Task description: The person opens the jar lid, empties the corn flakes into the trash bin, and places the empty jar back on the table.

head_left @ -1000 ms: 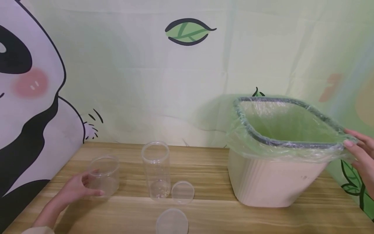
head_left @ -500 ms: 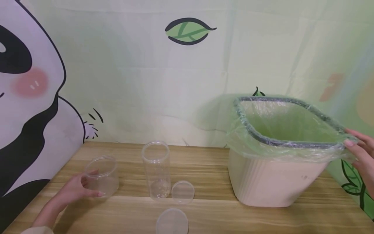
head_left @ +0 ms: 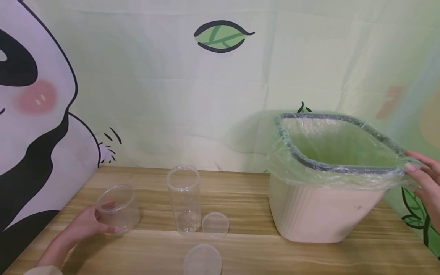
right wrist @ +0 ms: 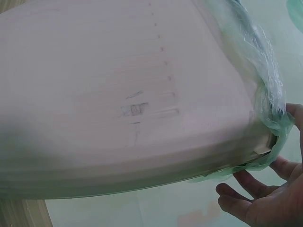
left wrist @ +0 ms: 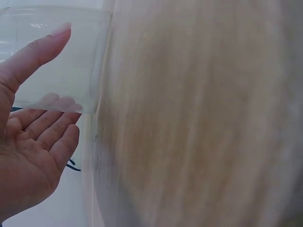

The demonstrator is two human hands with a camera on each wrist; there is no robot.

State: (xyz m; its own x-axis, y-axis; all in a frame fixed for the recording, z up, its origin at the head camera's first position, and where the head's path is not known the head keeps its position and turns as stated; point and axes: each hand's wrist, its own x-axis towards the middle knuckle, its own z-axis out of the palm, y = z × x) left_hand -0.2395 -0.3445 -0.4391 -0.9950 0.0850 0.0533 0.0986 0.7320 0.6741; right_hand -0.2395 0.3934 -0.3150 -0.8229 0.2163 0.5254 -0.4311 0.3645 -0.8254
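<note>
At the left of the table, my left hand (head_left: 86, 224) grips a short clear plastic jar (head_left: 128, 214), thumb on the near side and fingers on the far side. The jar has no lid on and leans a little to the left. In the left wrist view, the thumb (left wrist: 45, 49) lies across the jar's wall. My right hand (head_left: 427, 179) pinches the right corner of a pale trash can (head_left: 326, 214), thumb and fingers on its rim and bag. A thin green trash bag (head_left: 292, 172) lines the can, under a dark grey rim ring (head_left: 350, 169).
A taller clear jar (head_left: 185, 206) stands uncovered between the short jar and the can. Two round clear lids lie near it: one lid (head_left: 215, 225) at its right, the other lid (head_left: 203, 261) at the front edge of view. A panda-print cloth (head_left: 165, 95) hangs behind the wooden table (head_left: 247, 254).
The short jar's rim has tipped left in my left hand, while its base has stayed about in place. My right hand and the trash can have not moved.
</note>
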